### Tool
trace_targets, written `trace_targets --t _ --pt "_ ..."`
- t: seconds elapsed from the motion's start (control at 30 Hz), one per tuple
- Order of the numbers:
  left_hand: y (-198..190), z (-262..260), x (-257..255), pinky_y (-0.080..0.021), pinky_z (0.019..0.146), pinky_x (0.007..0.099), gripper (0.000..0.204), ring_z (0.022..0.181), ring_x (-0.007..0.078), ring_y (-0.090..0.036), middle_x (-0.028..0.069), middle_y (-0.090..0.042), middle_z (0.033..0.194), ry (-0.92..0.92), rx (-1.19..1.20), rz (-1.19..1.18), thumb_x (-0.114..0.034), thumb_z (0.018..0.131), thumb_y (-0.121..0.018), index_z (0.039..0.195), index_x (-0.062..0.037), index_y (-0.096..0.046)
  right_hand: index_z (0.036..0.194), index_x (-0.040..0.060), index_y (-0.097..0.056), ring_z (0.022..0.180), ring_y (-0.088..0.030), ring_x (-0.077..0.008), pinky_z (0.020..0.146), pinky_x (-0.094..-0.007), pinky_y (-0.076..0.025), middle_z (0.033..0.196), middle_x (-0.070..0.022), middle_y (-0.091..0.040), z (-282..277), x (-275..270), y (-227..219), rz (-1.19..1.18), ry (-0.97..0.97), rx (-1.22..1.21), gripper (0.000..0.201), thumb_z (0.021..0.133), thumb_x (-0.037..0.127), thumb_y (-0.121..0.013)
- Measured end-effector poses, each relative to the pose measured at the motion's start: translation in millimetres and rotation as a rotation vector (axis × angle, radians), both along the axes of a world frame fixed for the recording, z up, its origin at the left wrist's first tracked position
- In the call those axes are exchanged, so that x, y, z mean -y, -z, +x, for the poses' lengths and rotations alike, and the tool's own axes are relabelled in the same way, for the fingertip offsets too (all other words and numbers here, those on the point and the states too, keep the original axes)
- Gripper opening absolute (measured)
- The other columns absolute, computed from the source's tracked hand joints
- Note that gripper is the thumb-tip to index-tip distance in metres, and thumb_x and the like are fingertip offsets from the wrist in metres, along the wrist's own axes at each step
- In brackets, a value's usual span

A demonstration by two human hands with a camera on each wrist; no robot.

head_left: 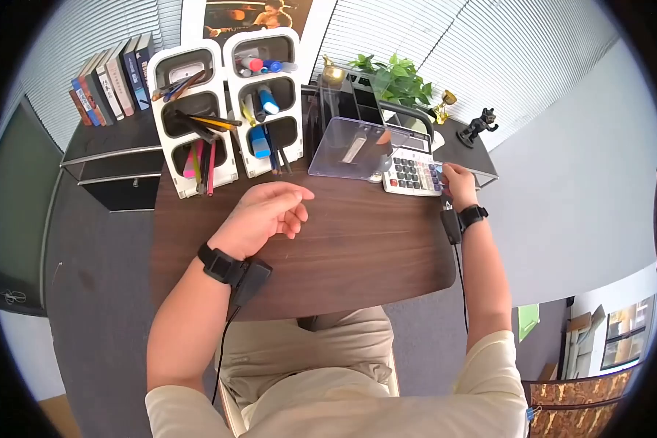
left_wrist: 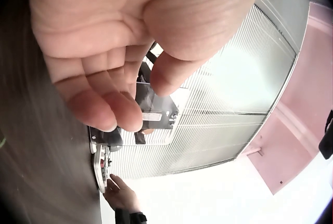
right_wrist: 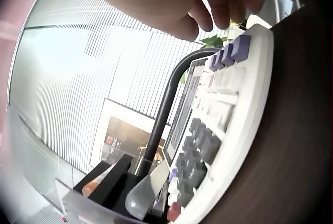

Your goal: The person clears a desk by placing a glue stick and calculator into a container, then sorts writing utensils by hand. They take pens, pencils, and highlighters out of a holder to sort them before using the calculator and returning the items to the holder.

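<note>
Your right hand point(head_left: 460, 186) sits just beside the right edge of the calculator point(head_left: 400, 175), which lies keys up on the table point(head_left: 358, 248), in front of the black organizer point(right_wrist: 166, 99) with its curved bar. It seems set there, display toward the back and keypad toward you, so that you can read it and reach the keys without stretching. A clear panel point(head_left: 328, 153) stands just to its left, probably the front of the organizer. The two white pen racks further left hold pens and pencils that lean out of tilted compartments, presumably so that each can be picked out easily.

As for pose, your right arm reaches forward, nearly straight. In the right wrist view the fingers point(right_wrist: 218, 8) are slightly spread and bent, near the purple keys point(right_wrist: 240, 48), and hold nothing that shows; whether a fingertip touches the casing you cannot tell. Your left hand point(head_left: 263, 212) hovers over the table in front of the racks, elbow bent, palm turned inward. Its fingers curl loosely, the thumb is apart from them, and nothing is in its grasp. It looks idle while the right one is nearest the calculator.
</note>
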State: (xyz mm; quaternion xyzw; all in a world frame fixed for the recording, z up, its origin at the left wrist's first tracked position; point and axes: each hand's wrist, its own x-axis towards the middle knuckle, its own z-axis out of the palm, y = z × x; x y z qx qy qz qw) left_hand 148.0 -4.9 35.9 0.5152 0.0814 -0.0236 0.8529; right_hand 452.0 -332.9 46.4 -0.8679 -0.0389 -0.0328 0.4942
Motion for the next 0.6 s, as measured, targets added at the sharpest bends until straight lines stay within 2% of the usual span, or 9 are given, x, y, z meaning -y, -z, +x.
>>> trace_targets --t 0.07,0.1,0.17,0.2,0.33,0.43,0.6 --pt "-0.2 -0.1 -0.8 -0.049 0.062 0.0264 0.025 0.069 0.0112 -0.059 0.0049 -0.064 0.085 0.006 -0.006 -0.028 -0.018 0.102 -0.051 0.114 -0.0011 -0.064 0.112 0.0003 -0.068 0.062 -0.051 -0.0077 0.054 -0.0235 -0.041 0.078 0.0002 -0.062 8.7 -4.1 -2.1 0.100 -0.089 -0.171 0.031 0.093 0.024 -0.061" --pt "-0.5 0.2 -1.1 -0.049 0.062 0.0264 0.025 0.069 0.0112 -0.059 0.0049 -0.064 0.085 0.004 -0.004 -0.023 -0.018 0.102 -0.051 0.114 -0.0011 -0.064 0.112 0.0003 -0.068 0.062 -0.051 -0.0077 0.054 -0.0235 -0.041 0.078 0.0002 -0.062 17.4 -5.7 -2.1 0.105 -0.092 -0.169 0.031 0.093 0.024 -0.061" --pt "0.3 0.5 -1.8 -0.050 0.063 0.0267 0.026 0.069 0.0115 -0.060 0.0050 -0.064 0.085 0.028 0.015 -0.040 -0.018 0.102 -0.051 0.116 -0.0011 -0.063 0.117 0.0009 -0.066 0.066 -0.052 -0.0081 0.055 -0.0229 -0.041 0.081 0.0003 -0.060 34.1 -9.5 0.0 0.061 -0.231 -0.157 0.035 0.094 0.026 -0.059" --pt "0.7 1.1 -2.5 -0.050 0.063 0.0267 0.026 0.069 0.0115 -0.060 0.0050 -0.064 0.085 0.025 0.013 -0.036 -0.018 0.102 -0.051 0.116 -0.0011 -0.063 0.117 0.0017 -0.066 0.064 -0.050 -0.0083 0.054 -0.0226 -0.040 0.079 0.0010 -0.056 35.4 -19.1 -0.8 0.125 -0.199 -0.132 0.035 0.094 0.027 -0.060" --pt "2.6 1.9 -3.7 -0.051 0.065 0.0270 0.026 0.070 0.0118 -0.060 0.0054 -0.064 0.086 0.035 0.020 -0.025 -0.018 0.102 -0.050 0.117 -0.0008 -0.063 0.121 0.0023 -0.065 0.062 -0.049 -0.0084 0.053 -0.0244 -0.040 0.080 0.0013 -0.055 60.9 -25.5 0.0 0.087 -0.269 -0.187 0.037 0.095 0.029 -0.059" --pt "4.0 2.2 -5.0 -0.051 0.065 0.0273 0.026 0.070 0.0119 -0.060 0.0058 -0.065 0.087 0.039 0.020 -0.032 -0.017 0.102 -0.050 0.117 -0.0008 -0.063 0.122 0.0031 -0.064 0.064 -0.050 -0.0085 0.055 -0.0253 -0.042 0.082 0.0021 -0.055 68.9 -27.7 -1.5 0.019 -0.312 -0.239 0.038 0.096 0.030 -0.058" --pt "7.4 3.6 -4.8 -0.051 0.067 0.0277 0.026 0.072 0.0121 -0.060 0.0063 -0.065 0.088 0.046 0.017 -0.026 -0.017 0.102 -0.050 0.118 -0.0008 -0.062 0.113 0.0052 -0.067 0.060 -0.049 -0.0093 0.054 -0.0259 -0.043 0.077 0.0020 -0.054 66.9 -33.7 -14.1 -0.035 -0.287 -0.332 0.032 0.095 0.031 -0.060"
